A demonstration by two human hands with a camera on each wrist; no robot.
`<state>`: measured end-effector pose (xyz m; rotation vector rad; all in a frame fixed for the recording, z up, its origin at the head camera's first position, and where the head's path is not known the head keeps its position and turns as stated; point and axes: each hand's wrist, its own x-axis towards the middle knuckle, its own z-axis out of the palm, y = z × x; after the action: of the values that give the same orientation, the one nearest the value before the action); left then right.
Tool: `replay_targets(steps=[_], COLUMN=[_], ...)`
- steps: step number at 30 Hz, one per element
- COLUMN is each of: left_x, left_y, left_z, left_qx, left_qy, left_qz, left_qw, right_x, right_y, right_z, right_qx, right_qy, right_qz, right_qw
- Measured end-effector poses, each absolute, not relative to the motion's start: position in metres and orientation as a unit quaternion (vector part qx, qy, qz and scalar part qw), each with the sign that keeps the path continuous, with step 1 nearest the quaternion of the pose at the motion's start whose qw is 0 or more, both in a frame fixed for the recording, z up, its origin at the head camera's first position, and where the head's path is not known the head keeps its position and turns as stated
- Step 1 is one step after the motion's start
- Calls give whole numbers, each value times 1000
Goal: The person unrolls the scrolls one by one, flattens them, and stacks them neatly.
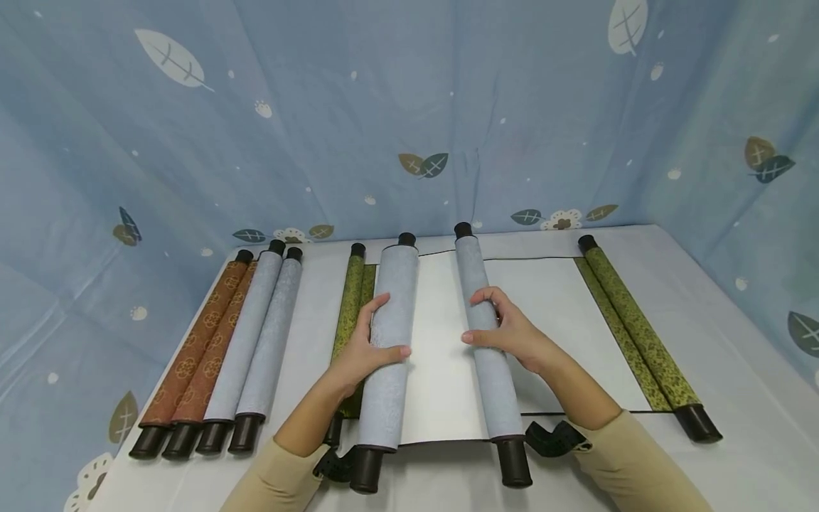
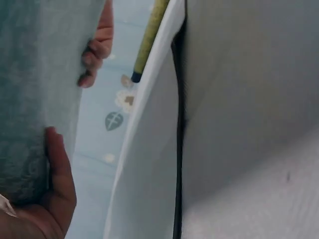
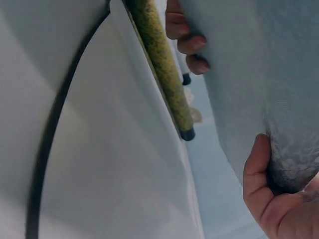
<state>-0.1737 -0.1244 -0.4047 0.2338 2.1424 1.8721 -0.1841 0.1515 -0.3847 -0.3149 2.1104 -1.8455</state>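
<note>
A pale blue hanging scroll is held partly unrolled, with white paper (image 1: pixel 441 384) between its two rolls. My left hand (image 1: pixel 365 352) grips the thicker left roll (image 1: pixel 394 284), thumb across its front and fingers around the far side. Around the thinner right roll (image 1: pixel 495 387) curl the fingers of my right hand (image 1: pixel 512 334). Dark knobs cap both rolls. Beneath lies an opened green patterned scroll (image 1: pixel 544 284), its left part hidden by the blue one. In the left wrist view, the left roll (image 2: pixel 35 99) covers part of that hand; the right wrist view shows the right roll (image 3: pixel 249 74) similarly.
Two rolled brown scrolls (image 1: pixel 192 341) and two rolled pale blue scrolls (image 1: pixel 249 334) lie side by side at the table's left. The green scroll's right roll (image 1: pixel 646 334) lies toward the right edge. A blue leaf-print curtain (image 1: pixel 358 128) hangs behind the white table (image 1: pixel 704 306).
</note>
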Motion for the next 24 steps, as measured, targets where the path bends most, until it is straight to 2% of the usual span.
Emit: replay_targets(steps=[7, 11, 15, 19, 24], left_x=[-175, -177, -178, -177, -179], left_y=[-124, -127, -130, -135, -142], left_z=[-408, -405, -401, -398, -400], left_qx=[56, 88, 117, 132, 130], left_qy=[740, 757, 766, 769, 754], left_qz=[655, 639, 625, 615, 623], left_qw=[143, 109, 99, 115, 165], right_x=[-186, -189, -189, -191, -192], right_y=[156, 161, 166, 171, 176], right_z=[-385, -385, -384, -382, -378], right_qx=[-118, -139, -167, -181, -171], right_qy=[744, 750, 758, 763, 760], right_qz=[-645, -634, -615, -604, -607], right_qw=[131, 132, 138, 145, 155])
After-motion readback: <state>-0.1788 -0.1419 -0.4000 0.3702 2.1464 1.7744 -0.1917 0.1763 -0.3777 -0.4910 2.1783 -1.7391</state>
